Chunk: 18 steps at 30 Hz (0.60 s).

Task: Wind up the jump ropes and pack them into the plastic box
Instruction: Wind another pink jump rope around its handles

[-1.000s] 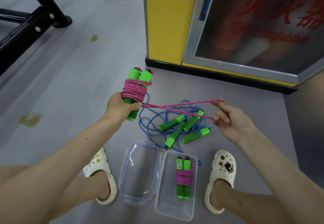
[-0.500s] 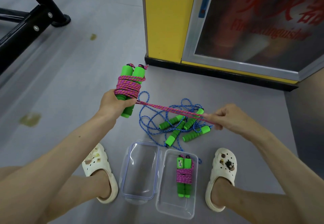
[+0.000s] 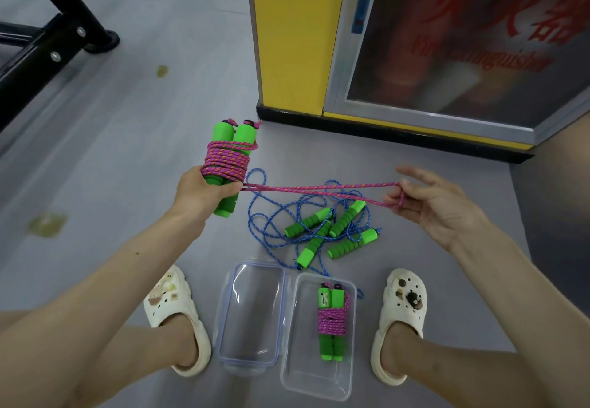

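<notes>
While your left hand (image 3: 204, 195) curls around the two green foam handles (image 3: 234, 137) mid-frame, your right hand (image 3: 440, 208) pinches the pink braided rope (image 3: 319, 189) taut for winding.

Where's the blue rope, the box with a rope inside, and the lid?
blue jump ropes (image 3: 352, 244): head view, on one green foam handle.
plastic box (image 3: 303, 347): head view, on its bare clear bottom.
box lid (image 3: 252, 311): head view, on its clear middle panel.
</notes>
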### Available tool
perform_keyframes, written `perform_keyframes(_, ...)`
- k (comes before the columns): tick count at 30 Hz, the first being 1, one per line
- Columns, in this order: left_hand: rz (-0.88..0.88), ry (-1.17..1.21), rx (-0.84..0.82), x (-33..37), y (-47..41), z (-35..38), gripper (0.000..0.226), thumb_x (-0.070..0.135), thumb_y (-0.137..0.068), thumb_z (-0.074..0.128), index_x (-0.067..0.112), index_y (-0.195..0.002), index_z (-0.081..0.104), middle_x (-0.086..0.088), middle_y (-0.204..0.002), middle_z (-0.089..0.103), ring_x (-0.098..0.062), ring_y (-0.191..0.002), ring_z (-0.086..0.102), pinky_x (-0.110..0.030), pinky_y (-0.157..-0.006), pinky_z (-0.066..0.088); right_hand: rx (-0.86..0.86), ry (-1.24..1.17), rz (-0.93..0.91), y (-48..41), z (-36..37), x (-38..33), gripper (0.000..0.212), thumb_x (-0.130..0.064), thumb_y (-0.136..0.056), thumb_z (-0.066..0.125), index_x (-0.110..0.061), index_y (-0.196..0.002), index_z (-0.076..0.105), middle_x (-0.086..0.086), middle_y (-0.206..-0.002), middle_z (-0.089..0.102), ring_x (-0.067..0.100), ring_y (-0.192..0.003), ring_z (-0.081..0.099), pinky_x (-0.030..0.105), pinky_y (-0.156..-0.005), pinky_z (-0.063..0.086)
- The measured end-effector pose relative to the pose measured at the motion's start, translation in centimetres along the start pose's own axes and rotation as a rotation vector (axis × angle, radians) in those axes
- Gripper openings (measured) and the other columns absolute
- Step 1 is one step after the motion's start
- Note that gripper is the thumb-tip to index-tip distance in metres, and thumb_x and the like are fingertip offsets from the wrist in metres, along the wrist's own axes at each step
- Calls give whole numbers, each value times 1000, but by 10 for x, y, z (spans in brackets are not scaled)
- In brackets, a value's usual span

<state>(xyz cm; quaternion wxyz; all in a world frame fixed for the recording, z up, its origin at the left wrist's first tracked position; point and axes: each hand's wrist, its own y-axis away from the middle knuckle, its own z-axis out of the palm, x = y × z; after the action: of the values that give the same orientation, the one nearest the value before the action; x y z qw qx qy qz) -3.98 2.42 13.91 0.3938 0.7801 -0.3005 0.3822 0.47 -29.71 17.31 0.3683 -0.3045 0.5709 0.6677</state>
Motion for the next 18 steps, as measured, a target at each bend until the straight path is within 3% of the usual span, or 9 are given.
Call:
perform_keyframes(3,8,-58,-41,0,5,6,35,12,-76,78,7,-104,59,-10,-93,63,-21,-78,60,-29,-64,48,75,-180,76,-6,0,6,22,1,-98,39,-10,-94,57,2,-56,67,12,-55,69,24,-50,56)
perform_keyframes(8,1,-60,-65,1,7,11,38,12,-78,77,6,-109,57,-7,-91,61,-13,-73,57,-22,-58,43,1,-379,110,-7,-3,5,54,11,-94,35,-5,-63,76,8,-67,71,13,-62,70,19,-55,55)
perform_keyframes(11,-4,-55,-76,1,9,13,38,11,-78,77,5,-109,57,-10,-96,63,-13,-73,58,-22,-57,43,21,-334,49,-9,-2,7,47,18,-89,38,-2,-68,76,8,-72,72,13,-67,71,19,-60,56)
perform_keyframes(14,2,-50,-86,3,10,13,37,11,-78,77,6,-109,58,-7,-91,62,-13,-73,58,-22,-57,43,130,-137,-55,-10,0,13,29,20,-84,47,1,-81,69,8,-70,69,13,-64,70,20,-63,57)
perform_keyframes(18,-8,-44,-91,4,11,13,39,12,-77,77,5,-111,58,-9,-95,63,-19,-79,60,-24,-61,45,191,68,-150,-9,-1,17,13,8,-83,62,-3,-83,69,10,-79,69,14,-66,69,23,-69,58)
